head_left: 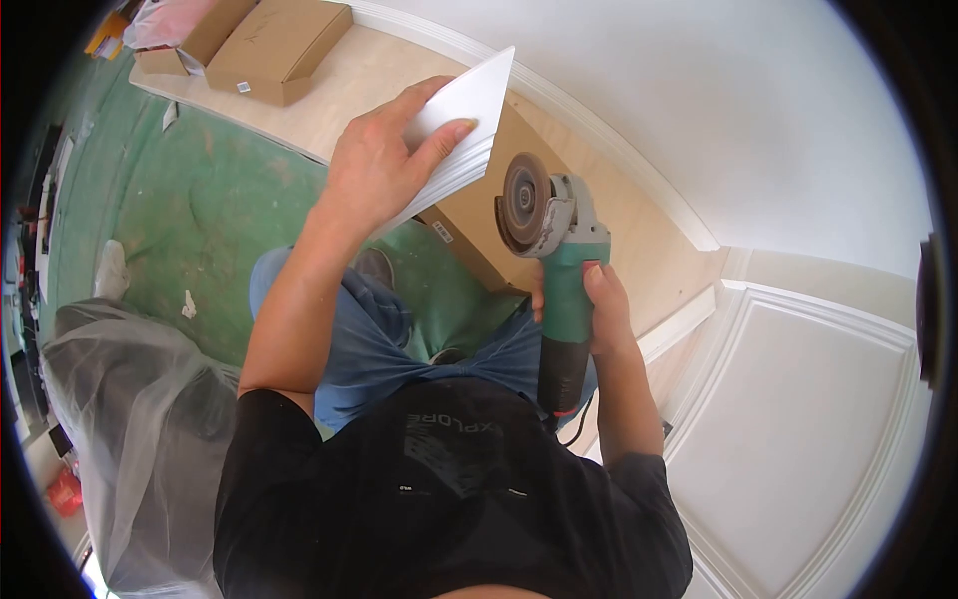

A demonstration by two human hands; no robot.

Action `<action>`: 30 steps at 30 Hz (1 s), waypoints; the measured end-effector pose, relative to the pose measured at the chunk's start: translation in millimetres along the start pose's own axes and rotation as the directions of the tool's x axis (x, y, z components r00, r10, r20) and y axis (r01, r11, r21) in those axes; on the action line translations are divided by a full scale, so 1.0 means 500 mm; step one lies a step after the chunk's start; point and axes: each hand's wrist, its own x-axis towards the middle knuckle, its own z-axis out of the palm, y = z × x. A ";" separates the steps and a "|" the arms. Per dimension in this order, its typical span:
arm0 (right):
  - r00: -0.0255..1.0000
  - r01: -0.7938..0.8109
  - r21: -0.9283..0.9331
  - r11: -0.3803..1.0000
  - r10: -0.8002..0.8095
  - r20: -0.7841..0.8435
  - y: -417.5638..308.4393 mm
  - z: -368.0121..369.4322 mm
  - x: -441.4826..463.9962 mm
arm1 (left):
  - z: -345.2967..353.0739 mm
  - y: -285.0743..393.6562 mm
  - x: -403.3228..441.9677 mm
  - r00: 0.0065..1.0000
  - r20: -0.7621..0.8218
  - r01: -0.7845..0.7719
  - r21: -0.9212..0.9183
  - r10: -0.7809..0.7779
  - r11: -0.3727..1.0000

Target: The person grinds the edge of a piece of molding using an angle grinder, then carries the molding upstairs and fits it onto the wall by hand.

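Note:
My left hand (384,150) grips a white length of moulding (467,105) with a ridged profile, thumb on its near face and fingers behind. Its end is cut at a slant and points up and to the right. In my right hand (611,309) is a green and black angle grinder (568,299), held upright with the thumb on its red switch. The grinder's round disc (526,197), with a guard partly round it, faces left, apart from the moulding's cut end. Whether the disc is turning I cannot tell.
A cardboard box (534,150) lies behind the grinder, and more cardboard boxes (279,50) rest at the upper left. Green sheeting (220,200) covers the floor. Clear plastic (140,419) drapes something at my left. A white panelled piece (798,399) stands on the right, and a cord (581,424) trails from the grinder.

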 end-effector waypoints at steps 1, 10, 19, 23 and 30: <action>1.000 0.001 0.009 1.000 -0.001 -0.007 -0.006 0.005 -0.003 | 0.002 -0.002 0.000 0.999 -0.019 -0.035 -0.011 0.035 0.999; 0.993 -0.022 0.014 1.000 0.023 -0.113 -0.061 0.069 -0.043 | 0.031 -0.017 -0.003 0.972 -0.069 -0.222 0.072 0.227 0.972; 0.996 0.003 0.134 0.991 0.009 -0.088 -0.080 0.064 -0.029 | 0.049 -0.023 -0.007 0.951 -0.065 -0.295 0.119 0.304 0.948; 0.995 0.010 0.122 0.993 0.002 -0.097 -0.089 0.071 -0.026 | 0.050 -0.023 -0.002 0.945 -0.077 -0.303 0.149 0.317 0.941; 0.996 0.008 0.112 0.994 0.003 -0.090 -0.096 0.078 -0.020 | 0.050 -0.029 0.001 0.939 -0.093 -0.319 0.124 0.331 0.940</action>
